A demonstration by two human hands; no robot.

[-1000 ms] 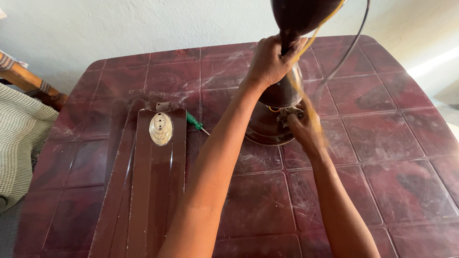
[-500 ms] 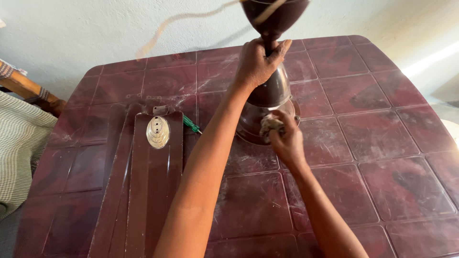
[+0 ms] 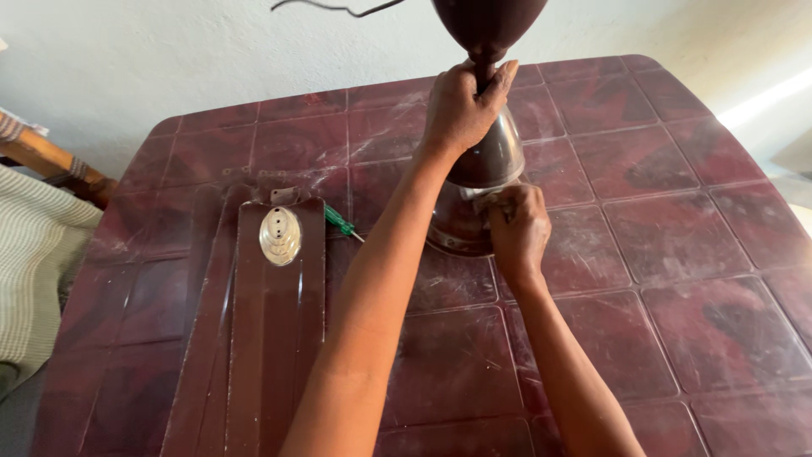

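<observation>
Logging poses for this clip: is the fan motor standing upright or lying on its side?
Upright. The fan motor sits on the table with its rod vertical, gripped by the left hand; the right hand touches its side.

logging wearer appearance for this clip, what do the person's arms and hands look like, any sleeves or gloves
Both arms are bare to the frame's lower edge: no sleeves show. The left hand and right hand wear no gloves, and no rings, watch or bracelets are visible.

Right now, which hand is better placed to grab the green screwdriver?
Neither is free. The left hand grips the fan's downrod; the right hand presses a rag against the motor housing. The green screwdriver lies on the left arm's side, so probably left.
</observation>
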